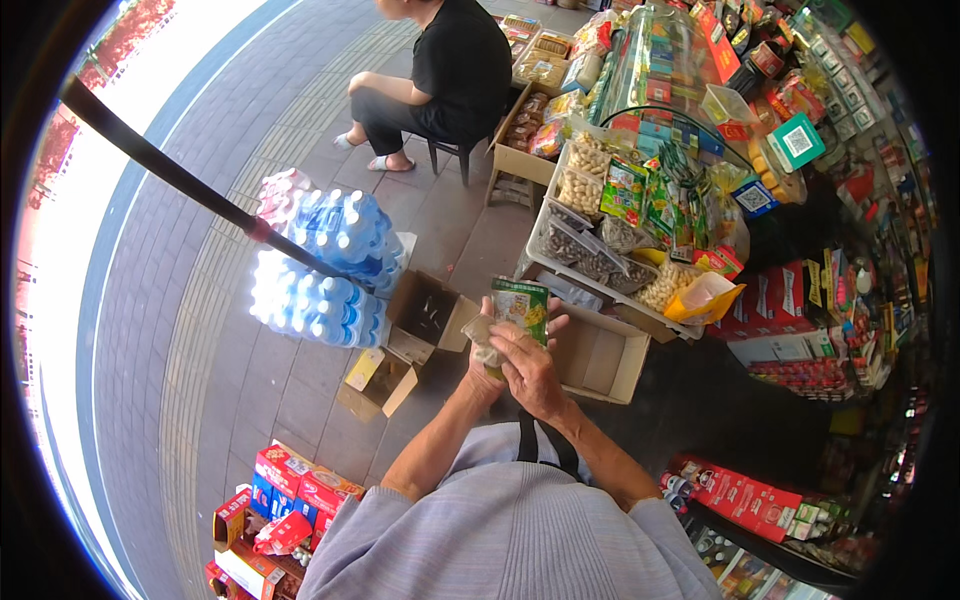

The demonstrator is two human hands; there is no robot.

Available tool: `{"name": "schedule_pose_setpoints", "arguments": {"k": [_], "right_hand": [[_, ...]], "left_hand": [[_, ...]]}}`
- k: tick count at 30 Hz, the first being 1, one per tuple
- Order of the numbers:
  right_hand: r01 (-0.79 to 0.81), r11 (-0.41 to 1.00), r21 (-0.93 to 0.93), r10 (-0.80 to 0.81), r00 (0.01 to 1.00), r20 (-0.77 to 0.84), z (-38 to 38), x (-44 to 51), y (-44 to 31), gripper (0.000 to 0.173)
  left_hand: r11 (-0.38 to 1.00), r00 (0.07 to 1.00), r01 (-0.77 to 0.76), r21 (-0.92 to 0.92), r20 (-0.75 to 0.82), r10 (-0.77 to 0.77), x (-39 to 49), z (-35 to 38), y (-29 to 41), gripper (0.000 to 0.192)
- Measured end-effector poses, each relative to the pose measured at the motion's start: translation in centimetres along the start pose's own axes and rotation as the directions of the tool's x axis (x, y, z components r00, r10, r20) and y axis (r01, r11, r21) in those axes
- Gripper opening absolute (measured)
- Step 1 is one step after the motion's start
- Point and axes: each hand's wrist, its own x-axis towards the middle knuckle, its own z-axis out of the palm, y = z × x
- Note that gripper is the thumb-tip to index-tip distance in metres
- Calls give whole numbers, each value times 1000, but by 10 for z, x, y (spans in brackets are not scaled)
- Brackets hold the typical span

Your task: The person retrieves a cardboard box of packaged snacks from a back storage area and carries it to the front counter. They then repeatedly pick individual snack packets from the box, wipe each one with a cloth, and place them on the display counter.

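Note:
A green snack packet (531,300) with printed pictures and writing lies in my left hand (484,371), which grips it from beneath. Fingertips show past the packet's side edges. Over its lower part, my right hand (529,367) pinches a crumpled beige cloth (480,334) that touches the packet. The cloth and my right fingers hide the packet's lower end. Just beyond my hands is a white-rimmed display tray (540,259) holding nuts, seeds and bagged snacks, several in green packets (624,191).
Open cardboard boxes (604,360) (427,304) flank my hands. Shrink-wrapped water bottles (322,307) stand left, under a slanting dark pole (165,161). A person (461,75) sits on a stool ahead. Red cartons (285,472) are low left; goods and a glass case (652,52) line the right.

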Motion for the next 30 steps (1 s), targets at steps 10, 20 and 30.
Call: {"name": "schedule_pose_setpoints", "arguments": {"k": [10,20,30], "right_hand": [[-211,914,-347,116,954,-276,-12,49,37,24],[15,998,-59,-11,997,72,11,10,-5,41],[258,963,-82,-245,960,138,5,-27,0,34]], "left_hand": [[999,986,30,-15,-166,-32,-17,0,-19,61],[985,977,-166,-45,-140,159,-7,-9,2,60],[979,983,-136,-150,-139,115,-7,-7,14,72]]}}
